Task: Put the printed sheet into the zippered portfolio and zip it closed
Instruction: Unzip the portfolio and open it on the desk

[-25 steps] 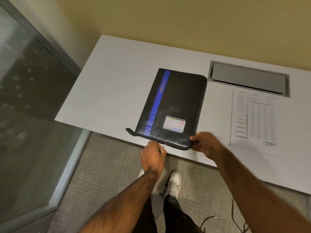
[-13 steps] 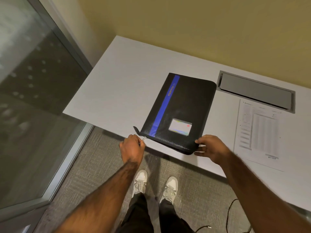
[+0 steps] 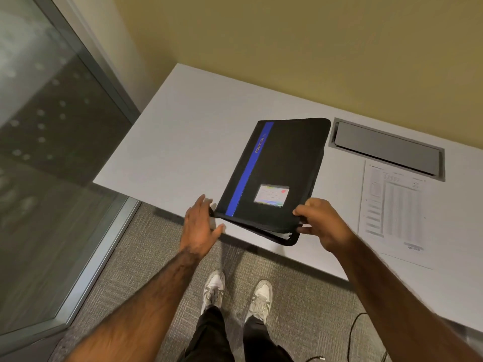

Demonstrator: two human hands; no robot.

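A black zippered portfolio with a blue stripe and a small label lies on the white desk, near its front edge. Its cover is lifted a little at the near right corner, and white pages show in the gap. My right hand pinches that raised corner of the cover. My left hand is open with fingers spread, beside the portfolio's near left corner by the zipper tab. The printed sheet lies flat on the desk to the right of the portfolio.
A grey cable hatch is set into the desk behind the sheet. A yellow wall runs behind the desk and a glass partition stands to the left. A black cable lies on the carpet near my feet.
My left hand ran the zipper pull leftward along the front edge and then let go. My right hand has lifted the cover's near right corner, opening a gap.
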